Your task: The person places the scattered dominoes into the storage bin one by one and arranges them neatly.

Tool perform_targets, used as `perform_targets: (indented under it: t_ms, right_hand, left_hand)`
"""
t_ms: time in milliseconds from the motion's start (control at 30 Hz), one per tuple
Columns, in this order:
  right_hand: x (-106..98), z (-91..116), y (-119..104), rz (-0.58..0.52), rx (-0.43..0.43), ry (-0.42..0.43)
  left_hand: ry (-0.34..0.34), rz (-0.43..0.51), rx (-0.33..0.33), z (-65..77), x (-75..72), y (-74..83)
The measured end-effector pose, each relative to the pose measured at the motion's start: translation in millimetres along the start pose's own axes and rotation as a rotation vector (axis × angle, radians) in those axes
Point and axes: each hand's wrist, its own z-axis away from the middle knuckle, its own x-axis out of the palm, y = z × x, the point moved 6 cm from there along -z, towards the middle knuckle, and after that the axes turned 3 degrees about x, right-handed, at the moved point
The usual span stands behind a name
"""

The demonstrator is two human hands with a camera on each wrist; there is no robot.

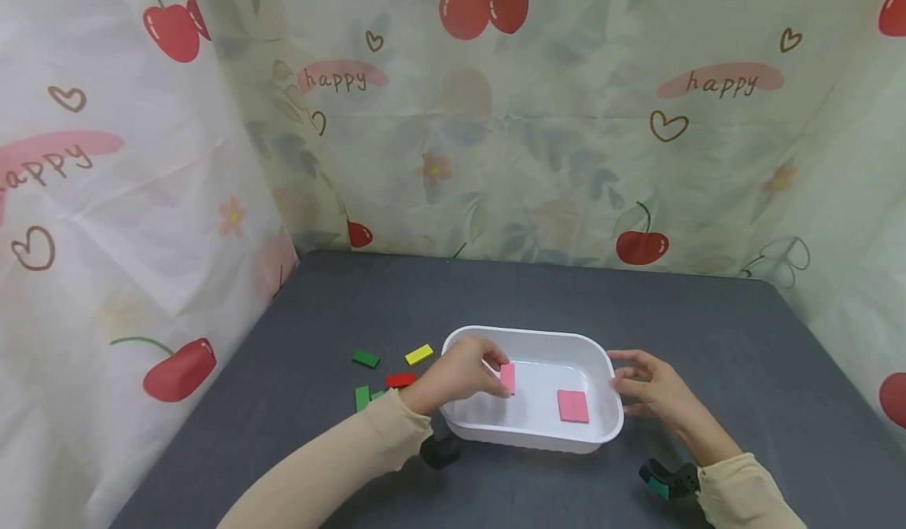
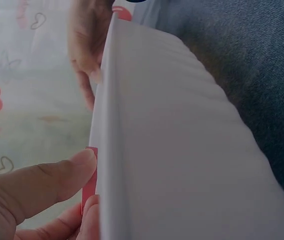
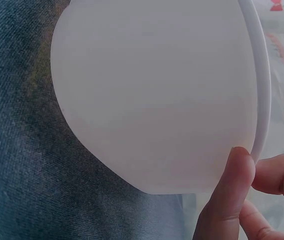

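My left hand [image 1: 463,373] reaches over the left rim of a white plastic tub [image 1: 524,437]. Between thumb and fingers it pinches a small pink tile [image 1: 508,379] [image 2: 89,194], held on edge inside the tub. A second, square pink tile [image 1: 572,406] lies flat on the tub floor, towards the right. At the tub's right end, my right hand [image 1: 654,391] holds the rim, with the thumb [image 3: 235,172] against the outer wall and a finger at the rim's edge.
Left of the tub, a yellow tile [image 1: 419,354], a red tile [image 1: 400,380] and several green tiles, one a dark green tile [image 1: 366,359], lie on the dark grey table [image 1: 340,309]. A printed cloth curtain [image 1: 552,159] hangs behind and beside the table.
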Motion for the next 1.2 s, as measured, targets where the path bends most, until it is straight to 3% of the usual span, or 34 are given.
perform_targets:
  t_ms: [300,500,733,1200]
  right_hand:
    - [1.1,4.7,-5.6,0.009,-0.04,-0.01]
    - [-0.6,-0.3,2.0,-0.009,0.014,-0.003]
    - [1.9,4.1,-4.9,0.012,-0.034,-0.003]
    - [2.0,2.6,-4.4,0.0,-0.014,0.016]
  left_hand:
    - [-0.016,-0.074,-0.008,-7.1,11.4,0.2]
    - [-0.026,-0.101,-0.02,-11.7,17.4,-1.8]
    - [-0.048,-0.096,-0.042,-15.3,24.5,-5.2]
    - [-0.074,-0.1,-0.082,-18.0,36.3,-6.9]
